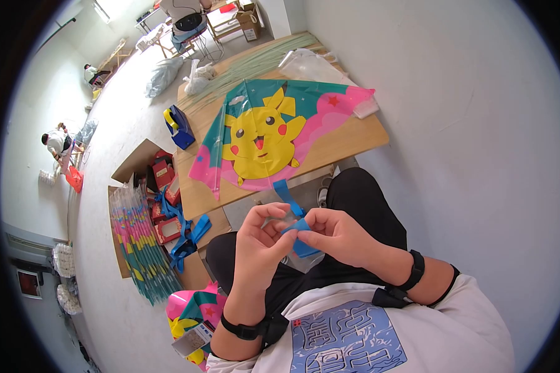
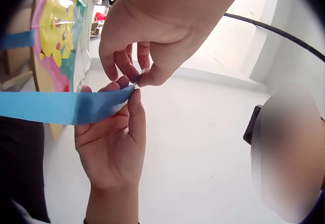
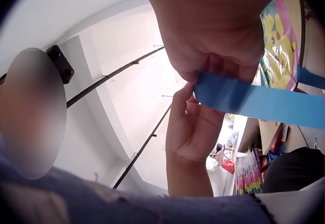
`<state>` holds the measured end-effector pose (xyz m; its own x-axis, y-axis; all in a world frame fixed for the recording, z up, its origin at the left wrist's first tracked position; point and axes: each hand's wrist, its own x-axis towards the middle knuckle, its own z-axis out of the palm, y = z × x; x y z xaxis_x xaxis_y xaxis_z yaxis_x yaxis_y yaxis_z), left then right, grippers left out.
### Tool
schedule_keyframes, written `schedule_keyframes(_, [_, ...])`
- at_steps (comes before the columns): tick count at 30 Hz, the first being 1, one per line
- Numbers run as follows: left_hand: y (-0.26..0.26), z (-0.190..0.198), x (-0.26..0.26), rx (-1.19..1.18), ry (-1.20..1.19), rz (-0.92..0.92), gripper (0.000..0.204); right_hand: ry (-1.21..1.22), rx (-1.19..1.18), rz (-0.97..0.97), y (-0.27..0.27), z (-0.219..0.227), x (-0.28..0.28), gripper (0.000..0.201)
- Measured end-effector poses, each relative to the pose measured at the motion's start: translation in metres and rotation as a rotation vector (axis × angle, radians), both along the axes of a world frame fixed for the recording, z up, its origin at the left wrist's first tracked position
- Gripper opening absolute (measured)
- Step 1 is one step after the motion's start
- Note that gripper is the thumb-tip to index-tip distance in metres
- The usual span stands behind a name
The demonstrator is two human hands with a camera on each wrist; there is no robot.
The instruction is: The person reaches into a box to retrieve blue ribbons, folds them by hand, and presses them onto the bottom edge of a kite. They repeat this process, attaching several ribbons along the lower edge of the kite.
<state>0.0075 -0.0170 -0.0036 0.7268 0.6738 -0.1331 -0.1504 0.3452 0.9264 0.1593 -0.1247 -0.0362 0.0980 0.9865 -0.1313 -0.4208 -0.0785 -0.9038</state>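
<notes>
Above the lap, both hands pinch one end of a blue ribbon [image 1: 303, 248]. The left hand [image 1: 258, 245] holds it between thumb and fingertips, and the right hand [image 1: 348, 239] pinches beside it, the fingertips nearly meeting. In the left wrist view, the flat ribbon [image 2: 56, 107] stretches away from the right hand [image 2: 111, 148], with the left hand [image 2: 152, 31] at its tip. The right wrist view shows the ribbon [image 3: 274, 105] between the right hand [image 3: 218, 36] and left hand [image 3: 195, 132]. Fingers hide the exact pinched end.
A yellow, pink and green kite [image 1: 261, 140] lies on the wooden table [image 1: 364, 137] beyond the hands. A blue tape dispenser [image 1: 179, 127] stands at its left edge. Packaged kites [image 1: 144, 248], red boxes [image 1: 168, 229] and loose blue ribbon [image 1: 183, 245] are at the left. The wall [image 1: 479, 155] is at the right.
</notes>
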Motion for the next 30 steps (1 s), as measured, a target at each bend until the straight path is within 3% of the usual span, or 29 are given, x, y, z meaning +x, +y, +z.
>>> schedule_keyframes(8, [0.004, -0.012, 0.0, 0.165, 0.026, 0.089, 0.013, -0.006, -0.021, 0.014, 0.001, -0.004, -0.002, 0.014])
schedule_keyframes(10, [0.006, -0.018, 0.0, 0.531, 0.112, 0.171, 0.013, -0.03, -0.03, 0.011, 0.002, -0.008, -0.002, 0.014])
schedule_keyframes(11, [0.005, -0.017, 0.0, 0.534, 0.11, 0.175, 0.013, -0.055, -0.043, 0.001, 0.002, -0.009, -0.001, 0.014])
schedule_keyframes(13, [0.005, -0.014, -0.001, 0.833, 0.248, 0.227, 0.014, -0.083, -0.051, -0.005, 0.003, -0.01, 0.0, 0.014])
schedule_keyframes(16, [0.01, -0.025, -0.004, 1.044, 0.264, 0.251, 0.017, -0.034, -0.069, 0.018, 0.005, -0.01, 0.005, 0.014])
schedule_keyframes(20, [0.013, -0.036, -0.008, 0.877, 0.278, 0.285, 0.019, -0.121, -0.118, 0.069, 0.007, -0.02, 0.017, 0.012])
schedule_keyframes(22, [0.031, -0.054, -0.016, 0.448, 0.319, 0.307, 0.019, -0.142, -0.134, 0.097, 0.007, -0.03, 0.023, 0.012])
schedule_keyframes(23, [0.042, -0.068, -0.02, 0.448, 0.319, 0.315, 0.019, -0.083, -0.146, 0.058, 0.007, -0.034, 0.025, 0.012])
schedule_keyframes(25, [0.068, -0.107, -0.026, 0.864, 0.548, 0.276, 0.02, -0.026, -0.155, 0.022, 0.009, -0.038, 0.027, 0.011])
schedule_keyframes(26, [0.082, -0.128, -0.03, 1.04, 0.649, 0.166, 0.026, -0.009, -0.179, -0.013, 0.008, -0.04, 0.027, 0.011])
schedule_keyframes(27, [0.087, -0.137, -0.026, 1.042, 0.646, 0.168, 0.026, 0.008, -0.202, -0.049, 0.008, -0.041, 0.028, 0.01])
schedule_keyframes(29, [0.096, -0.149, -0.013, 1.545, 0.709, 0.095, 0.042, 0.025, -0.23, -0.061, 0.008, -0.054, 0.031, 0.01])
schedule_keyframes(30, [0.103, -0.165, -0.007, 1.574, 0.779, -0.017, 0.062, 0.044, -0.258, -0.075, 0.008, -0.062, 0.033, 0.01])
